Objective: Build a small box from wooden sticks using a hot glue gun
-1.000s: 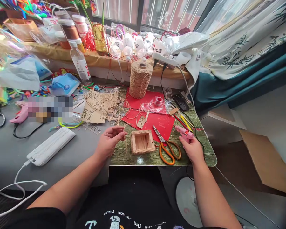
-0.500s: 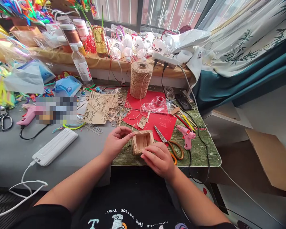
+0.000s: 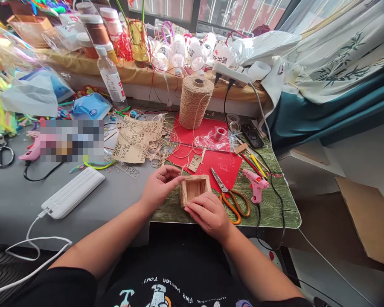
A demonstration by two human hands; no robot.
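A small wooden box [image 3: 196,188] with slatted inner walls and twine wound round its rim is tilted with its open side toward me, just above the table's front edge. My right hand [image 3: 211,215] is closed on its lower right side, fingers over the near wall. At the upper left corner, my left hand [image 3: 161,185] has thumb and fingers pinched on the twine [image 3: 188,175]. That strand leads back toward a large twine spool [image 3: 196,102] standing upright behind the box. Orange-handled scissors [image 3: 232,198] lie just right of my right hand, blades partly apart.
A pink glue gun [image 3: 256,184] with a black cord lies at the right. Red sheets [image 3: 224,168], sandpaper pieces [image 3: 131,143] and tangled twine lie behind the box. At the left is a white power bank [image 3: 75,192] with a cable. A bottle [image 3: 112,81] stands near the sill.
The camera view has shifted slightly, moving most things a little to the right. My right hand has slid left along the box's near edge. The left hand keeps its pinch at the corner.
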